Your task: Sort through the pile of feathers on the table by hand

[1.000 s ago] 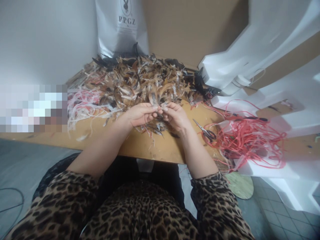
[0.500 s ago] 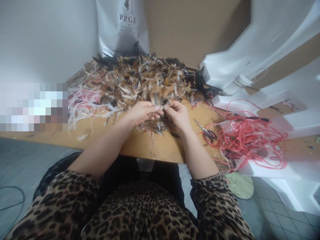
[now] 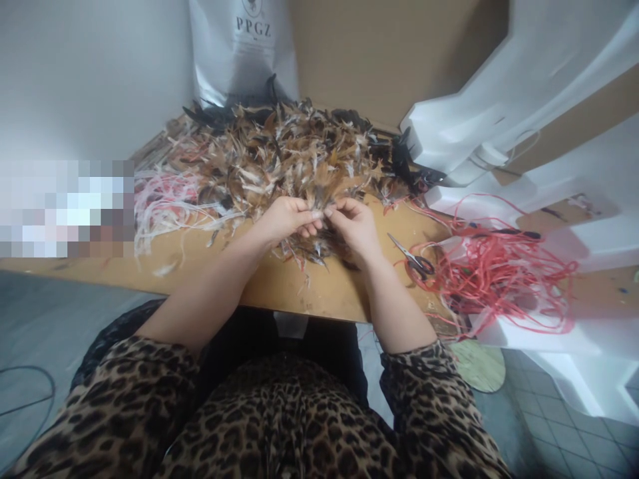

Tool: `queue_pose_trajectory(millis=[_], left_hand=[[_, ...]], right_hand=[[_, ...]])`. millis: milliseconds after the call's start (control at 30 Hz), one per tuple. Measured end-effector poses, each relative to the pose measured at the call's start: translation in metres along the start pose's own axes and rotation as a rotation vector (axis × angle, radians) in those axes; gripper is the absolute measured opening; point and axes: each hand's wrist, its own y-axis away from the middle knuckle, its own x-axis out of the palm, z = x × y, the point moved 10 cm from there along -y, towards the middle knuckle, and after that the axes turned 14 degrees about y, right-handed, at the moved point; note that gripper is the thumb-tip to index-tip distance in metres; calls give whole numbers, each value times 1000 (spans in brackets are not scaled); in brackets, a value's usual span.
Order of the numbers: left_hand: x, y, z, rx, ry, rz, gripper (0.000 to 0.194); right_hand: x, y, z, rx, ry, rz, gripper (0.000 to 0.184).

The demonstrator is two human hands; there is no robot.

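My left hand (image 3: 293,218) and my right hand (image 3: 352,223) meet at the near edge of a large heap of brown, black and white feathers (image 3: 279,153). Between the fingertips of both hands is a small bunch of brown feathers (image 3: 322,189), its tips pointing away from me. Thumb and index finger of the left hand pinch its base, while the other left fingers curl beneath. The right hand pinches at the same spot, almost touching the left. Exactly where each fingertip grips is too small to make out. More feathers lie under the hands.
Scissors (image 3: 412,256) lie right of my hands on the wooden table (image 3: 319,299). Farther right is a tangle of red string (image 3: 504,273) beside white foam pieces (image 3: 479,120). White and pink strands (image 3: 164,199) lie at left. A white printed bag (image 3: 244,60) stands behind the heap.
The bunch of brown feathers shows more plainly above my fingertips, standing more spread. My left fingers have curled in slightly; both hands stay at nearly the same place.
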Motion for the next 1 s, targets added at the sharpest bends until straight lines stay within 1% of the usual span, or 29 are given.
queue_pose_trajectory(millis=[67,100,167,267,367,500,600,667,700,800,867,933,1000], left_hand=[[-3,0,-4,20,34,-36,22],[-6,0,-6,27,54,-57,22],[-10,0,-8,38,85,-93,22],[-14,-2,-8,38,101,-105,20],[-14,-3,-6,35,106,-97,20],[-13,-2,-6,36,123,-92,20],[-11,-2,-7,29,139,-84,19],[-12,-2,-7,23,151,-87,19],[-13,-2,-7,23,161,-92,18],[-18,-3,-6,30,208,-115,17],[-20,-4,-6,32,253,-124,17],[-20,-4,-4,17,294,-121,16],[-17,-3,-1,-18,323,-107,15]], right_hand=[[0,0,-3,11,49,45,24],[2,1,-5,23,105,90,23],[9,3,-12,32,268,204,19],[22,7,-15,-27,554,343,13],[29,9,-15,-65,735,381,10],[36,10,-17,-59,811,430,8],[40,13,-16,-81,771,478,8],[37,14,-13,-63,673,465,6],[34,14,-12,-32,597,446,5],[17,11,-14,121,354,339,2],[4,9,-13,181,235,254,6],[-6,4,-7,162,129,169,12],[-13,0,0,106,26,90,17]])
